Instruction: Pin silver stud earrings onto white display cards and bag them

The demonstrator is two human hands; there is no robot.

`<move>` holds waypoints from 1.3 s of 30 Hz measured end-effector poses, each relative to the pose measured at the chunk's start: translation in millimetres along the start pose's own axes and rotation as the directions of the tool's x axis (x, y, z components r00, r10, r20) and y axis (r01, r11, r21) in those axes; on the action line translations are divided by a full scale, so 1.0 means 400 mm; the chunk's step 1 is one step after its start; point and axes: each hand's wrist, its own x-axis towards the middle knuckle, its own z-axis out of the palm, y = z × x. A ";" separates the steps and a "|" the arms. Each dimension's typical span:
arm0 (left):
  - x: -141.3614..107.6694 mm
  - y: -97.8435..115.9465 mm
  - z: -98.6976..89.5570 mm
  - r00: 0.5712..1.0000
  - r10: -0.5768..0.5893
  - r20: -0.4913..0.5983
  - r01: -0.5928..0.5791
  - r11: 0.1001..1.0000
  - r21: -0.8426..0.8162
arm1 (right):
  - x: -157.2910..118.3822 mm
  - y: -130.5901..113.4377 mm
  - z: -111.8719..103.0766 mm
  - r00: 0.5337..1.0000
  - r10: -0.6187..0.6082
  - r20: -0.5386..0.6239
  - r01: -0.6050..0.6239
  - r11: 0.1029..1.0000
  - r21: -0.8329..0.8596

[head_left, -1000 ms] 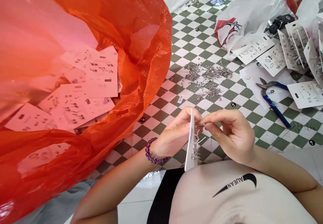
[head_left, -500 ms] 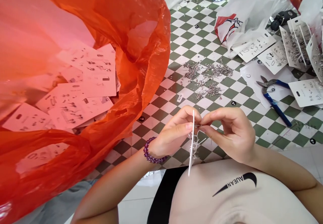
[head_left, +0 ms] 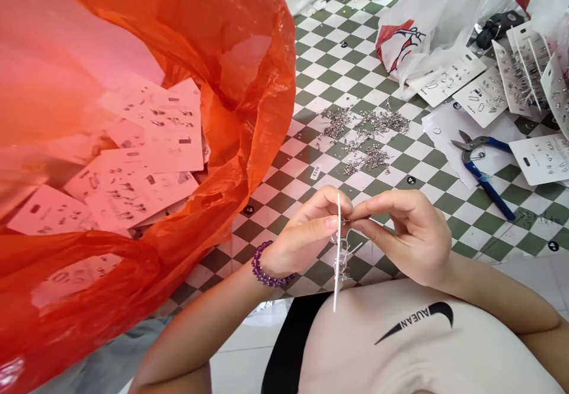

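Head view: the left hand (head_left: 302, 234) closes in a narrow grip on a thin white earring card (head_left: 338, 252), held upright and edge-on, with silver earrings (head_left: 343, 266) on it. The right hand (head_left: 409, 234) pinches narrowly, its fingertips (head_left: 356, 215) on a tiny silver piece (head_left: 345, 221) at the card's top, above the green-and-white checkered surface (head_left: 444, 204).

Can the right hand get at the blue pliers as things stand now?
Probably yes, after it lets go: the right hand is pinching at the white card, but nothing seems to lie between it and the blue-handled pliers.
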 end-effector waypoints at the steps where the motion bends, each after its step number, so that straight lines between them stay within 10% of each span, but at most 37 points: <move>1: 0.001 0.000 0.000 1.000 0.006 -0.001 -0.006 1.000 -0.008 | -0.001 0.002 0.000 1.000 -0.001 0.001 0.001 1.000 0.006; 29: -0.002 -0.001 0.003 1.000 0.014 0.028 -0.011 0.995 -0.094 | 0.011 -0.019 0.014 0.968 0.241 -0.063 -0.214 0.933 0.289; 39: -0.005 -0.001 0.005 0.999 0.005 0.036 -0.002 0.996 -0.094 | -0.002 -0.007 0.014 0.974 0.207 -0.092 -0.194 0.972 0.129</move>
